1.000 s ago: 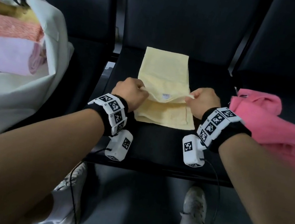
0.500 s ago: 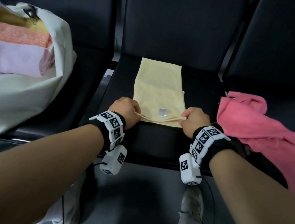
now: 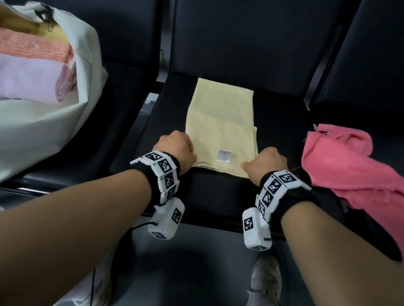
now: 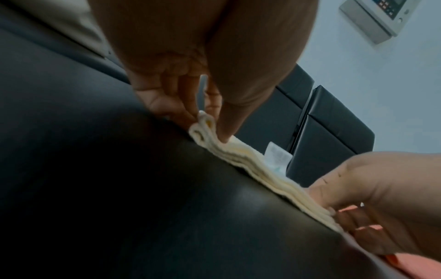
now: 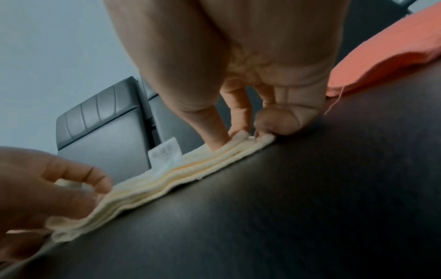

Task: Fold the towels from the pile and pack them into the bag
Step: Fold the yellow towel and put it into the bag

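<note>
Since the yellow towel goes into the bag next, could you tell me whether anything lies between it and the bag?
Nothing visible does. The yellow towel lies on the middle seat; the bag stands open on the neighbouring seat.

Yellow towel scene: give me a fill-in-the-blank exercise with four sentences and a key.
1. The left hand and right hand both pinch the near corners of the ____ towel.
2. The unfolded pink towel lies to the person's ____.
3. Folded towels sit inside the white ____.
4. A small white ____ shows on the towel's top layer.

Missing words: yellow; right; bag; label
</note>
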### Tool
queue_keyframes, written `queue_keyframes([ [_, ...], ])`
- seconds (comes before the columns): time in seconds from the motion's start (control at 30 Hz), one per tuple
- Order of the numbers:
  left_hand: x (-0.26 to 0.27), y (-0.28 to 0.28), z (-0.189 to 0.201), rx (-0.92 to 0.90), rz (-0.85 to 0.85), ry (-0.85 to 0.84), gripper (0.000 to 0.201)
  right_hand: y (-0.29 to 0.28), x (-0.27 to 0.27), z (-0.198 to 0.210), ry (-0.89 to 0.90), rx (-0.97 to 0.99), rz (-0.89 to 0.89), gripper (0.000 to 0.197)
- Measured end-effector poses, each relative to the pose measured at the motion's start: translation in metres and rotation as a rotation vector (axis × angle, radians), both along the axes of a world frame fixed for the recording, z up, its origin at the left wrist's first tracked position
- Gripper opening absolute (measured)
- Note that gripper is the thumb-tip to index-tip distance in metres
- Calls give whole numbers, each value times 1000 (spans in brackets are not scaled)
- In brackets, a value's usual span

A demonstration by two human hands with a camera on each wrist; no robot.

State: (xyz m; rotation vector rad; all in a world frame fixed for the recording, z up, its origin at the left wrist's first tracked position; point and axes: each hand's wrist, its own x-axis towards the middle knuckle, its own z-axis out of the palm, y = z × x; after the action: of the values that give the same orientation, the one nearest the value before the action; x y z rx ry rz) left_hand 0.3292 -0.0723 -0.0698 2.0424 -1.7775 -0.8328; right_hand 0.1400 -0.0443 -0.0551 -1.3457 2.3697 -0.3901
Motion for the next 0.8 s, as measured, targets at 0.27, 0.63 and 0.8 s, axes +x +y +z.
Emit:
queue_keyframes([
  [0.27, -2, -4, 3, 114, -4, 15, 50, -6, 12, 6, 21, 115, 36, 4],
  [0.63, 9, 16, 21, -307, -11, 377, 49, 8, 4, 21, -318, -278, -28, 31],
  [0.8, 8, 22, 40, -312, 65, 516, 19, 18, 1, 32, -399, -475, 41, 25],
])
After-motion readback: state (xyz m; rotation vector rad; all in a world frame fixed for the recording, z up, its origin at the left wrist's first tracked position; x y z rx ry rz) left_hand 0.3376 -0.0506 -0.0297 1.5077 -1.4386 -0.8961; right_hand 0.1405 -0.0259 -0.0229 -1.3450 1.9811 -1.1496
